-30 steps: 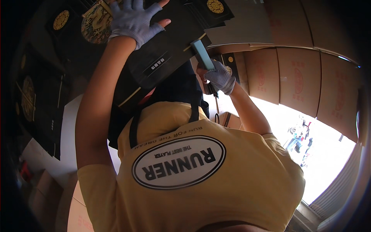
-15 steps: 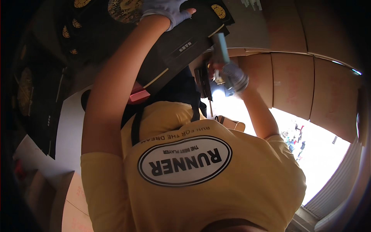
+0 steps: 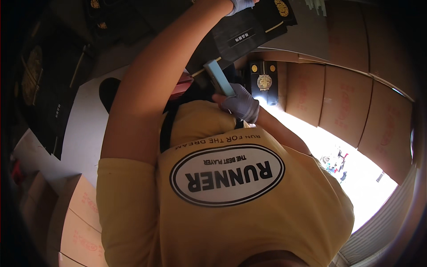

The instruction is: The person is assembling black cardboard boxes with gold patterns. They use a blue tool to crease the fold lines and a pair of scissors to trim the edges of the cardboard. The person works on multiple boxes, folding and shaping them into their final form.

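A pale blue, bar-shaped block is in my gloved right hand, its fingers closed round the lower end. The block stands tilted in front of my waist, close to the lower edge of a black box with a gold emblem and thin yellow strips. My left arm reaches up across the view to that box. Only the wrist and thumb side of my gloved left hand show at the top edge; its fingers are out of the picture. A dark red object lies beside my left forearm, partly hidden.
More black boxes with gold emblems lie at the left. Another black box stands beyond my right hand. Brown cartons are stacked along the right, with others at the lower left. Bright light comes in at the right.
My right hand has come down and left toward my waist with the blue block. My left hand has shifted right and up, mostly out of the picture. The view has shifted somewhat.
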Action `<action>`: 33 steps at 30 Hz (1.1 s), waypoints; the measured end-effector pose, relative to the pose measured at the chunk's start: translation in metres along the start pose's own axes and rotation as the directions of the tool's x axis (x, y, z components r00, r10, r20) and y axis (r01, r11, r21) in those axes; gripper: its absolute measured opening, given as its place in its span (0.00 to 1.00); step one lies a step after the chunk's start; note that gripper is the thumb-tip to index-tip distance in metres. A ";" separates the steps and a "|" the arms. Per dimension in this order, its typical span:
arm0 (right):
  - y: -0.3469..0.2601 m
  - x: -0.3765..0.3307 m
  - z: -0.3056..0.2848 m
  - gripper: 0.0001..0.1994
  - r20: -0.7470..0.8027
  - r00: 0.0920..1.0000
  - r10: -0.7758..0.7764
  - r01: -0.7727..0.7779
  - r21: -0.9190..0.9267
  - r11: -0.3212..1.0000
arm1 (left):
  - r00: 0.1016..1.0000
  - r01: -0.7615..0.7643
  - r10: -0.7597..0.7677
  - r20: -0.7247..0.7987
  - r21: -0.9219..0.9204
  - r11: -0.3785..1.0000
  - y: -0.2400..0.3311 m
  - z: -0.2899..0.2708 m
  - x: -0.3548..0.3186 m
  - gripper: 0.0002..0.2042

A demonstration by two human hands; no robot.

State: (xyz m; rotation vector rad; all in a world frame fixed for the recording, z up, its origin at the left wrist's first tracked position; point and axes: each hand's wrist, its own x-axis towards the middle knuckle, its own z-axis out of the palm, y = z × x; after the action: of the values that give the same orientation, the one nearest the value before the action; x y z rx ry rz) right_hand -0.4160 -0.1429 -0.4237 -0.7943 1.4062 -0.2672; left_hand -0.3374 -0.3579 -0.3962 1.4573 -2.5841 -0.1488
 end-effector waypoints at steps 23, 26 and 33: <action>0.069 0.020 -0.008 0.20 -0.112 0.944 -0.310 0.328 0.412 0.850 | 1.000 0.004 -0.003 -0.004 0.181 0.983 -0.315 -0.058 -0.249 0.29; 0.052 0.016 -0.011 0.16 -0.090 0.890 -0.446 0.454 0.242 0.857 | 0.998 -0.025 0.034 -0.046 0.183 0.983 -0.327 -0.068 -0.231 0.23; 0.036 0.006 -0.004 0.23 -0.202 0.882 -0.425 0.384 -0.211 0.899 | 0.850 -0.292 0.303 -0.430 0.092 0.952 -0.213 -0.064 -0.014 0.22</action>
State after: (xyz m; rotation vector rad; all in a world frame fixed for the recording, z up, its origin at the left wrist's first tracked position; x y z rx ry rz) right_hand -0.4287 -0.1213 -0.4511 -1.2315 1.4938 -0.5961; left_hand -0.1390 -0.4564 -0.3714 0.9341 -2.3880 0.2287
